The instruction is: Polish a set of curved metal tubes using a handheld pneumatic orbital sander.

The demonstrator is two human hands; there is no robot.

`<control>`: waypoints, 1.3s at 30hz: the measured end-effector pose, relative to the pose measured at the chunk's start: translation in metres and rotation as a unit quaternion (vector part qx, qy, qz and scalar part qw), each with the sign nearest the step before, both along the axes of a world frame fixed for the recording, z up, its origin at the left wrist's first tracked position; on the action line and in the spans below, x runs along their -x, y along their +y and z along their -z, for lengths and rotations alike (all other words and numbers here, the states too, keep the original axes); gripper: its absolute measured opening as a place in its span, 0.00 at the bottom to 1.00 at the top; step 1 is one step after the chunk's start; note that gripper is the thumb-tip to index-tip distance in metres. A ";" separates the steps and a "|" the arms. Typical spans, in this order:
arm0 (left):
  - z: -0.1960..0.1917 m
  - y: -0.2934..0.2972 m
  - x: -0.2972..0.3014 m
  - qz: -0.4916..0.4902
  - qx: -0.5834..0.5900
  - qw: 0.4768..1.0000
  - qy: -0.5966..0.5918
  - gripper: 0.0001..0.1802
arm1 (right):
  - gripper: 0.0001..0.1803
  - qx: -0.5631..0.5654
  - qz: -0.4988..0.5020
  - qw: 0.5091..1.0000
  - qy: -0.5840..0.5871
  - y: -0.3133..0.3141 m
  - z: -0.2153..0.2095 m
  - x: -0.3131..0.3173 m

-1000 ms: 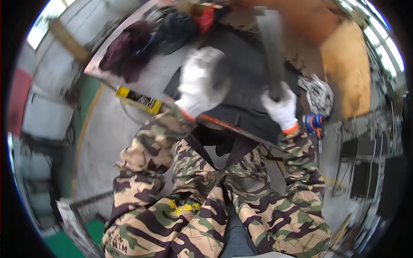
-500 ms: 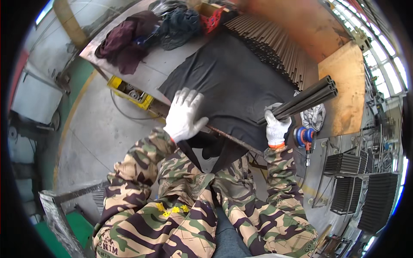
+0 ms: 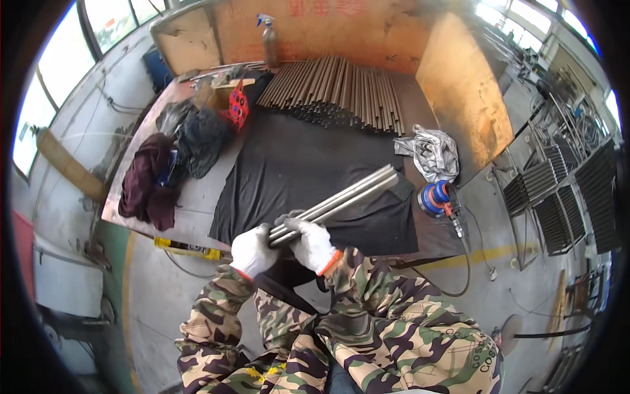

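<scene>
A small bundle of metal tubes (image 3: 357,192) slants up to the right over the near part of the black cloth (image 3: 275,174). Its lower end sits in my left hand (image 3: 253,251), in a white glove with the fingers closed. Just beside it, my right hand (image 3: 314,245), gloved too with an orange cuff, wraps around the same tubes. The exact number of tubes is partly hidden by the fingers. Farther back on the cloth lies a wide pile of similar brown-grey tubes (image 3: 335,92), open ends toward me.
To the right are a blue and red air sander (image 3: 438,199) with a hose and a crumpled silver sheet (image 3: 434,155). Dark rags (image 3: 152,184) lie at left. Wooden boards (image 3: 459,85) wall the table's back and right. A spray bottle (image 3: 270,43) stands behind; racks (image 3: 558,203) stand right.
The tubes have moved left from the right side to in front of me. My left hand, earlier spread open, now grips them with the right. The view has tilted up and turned.
</scene>
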State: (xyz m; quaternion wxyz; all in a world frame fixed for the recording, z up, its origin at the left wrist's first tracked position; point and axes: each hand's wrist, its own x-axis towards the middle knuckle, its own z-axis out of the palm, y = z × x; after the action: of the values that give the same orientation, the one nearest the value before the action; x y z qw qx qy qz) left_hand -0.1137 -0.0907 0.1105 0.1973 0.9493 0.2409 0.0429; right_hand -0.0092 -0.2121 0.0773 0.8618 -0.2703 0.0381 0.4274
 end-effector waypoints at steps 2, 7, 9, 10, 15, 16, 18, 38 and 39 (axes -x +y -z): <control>-0.027 0.017 0.007 0.021 -0.055 0.996 0.072 0.18 | 0.09 -0.017 -0.077 0.994 0.075 0.011 0.009 0.004; -0.021 0.074 -0.032 0.129 -0.130 0.983 0.028 0.13 | 0.14 -0.037 -0.147 0.974 0.170 0.045 0.025 -0.028; -0.016 0.095 -0.029 0.139 -0.150 0.979 0.018 0.13 | 0.18 -0.015 -0.188 0.973 0.136 0.058 0.021 -0.027; -0.007 0.103 -0.050 0.161 -0.157 0.974 0.013 0.13 | 0.17 -0.028 -0.201 0.975 0.088 0.053 0.028 -0.037; 0.015 0.121 -0.069 0.158 -0.117 0.978 0.077 0.14 | 0.06 0.078 -0.287 0.924 -0.238 -0.014 -0.039 -0.034; 0.009 0.115 -0.073 0.148 -0.117 0.977 0.097 0.14 | 0.08 0.109 -0.235 0.866 -0.426 -0.031 -0.037 -0.042; 0.007 0.115 -0.067 0.137 -0.139 0.975 0.105 0.15 | 0.14 0.167 -0.082 0.737 -0.650 -0.056 -0.036 -0.066; 0.042 0.076 -0.048 0.066 -0.159 0.983 -0.065 0.48 | 0.49 0.496 -0.133 0.261 -0.818 -0.088 0.023 -0.161; 0.041 0.075 -0.048 0.066 -0.162 0.983 -0.052 0.48 | 0.49 0.496 -0.135 0.259 -0.818 -0.087 0.022 -0.162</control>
State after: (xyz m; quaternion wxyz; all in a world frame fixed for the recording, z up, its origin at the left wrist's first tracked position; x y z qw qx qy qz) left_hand -0.0661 -0.0153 0.0696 0.0552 0.9791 0.1566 0.1177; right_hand 0.1526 -0.2995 0.0556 0.0626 -0.8523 -0.5192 -0.0132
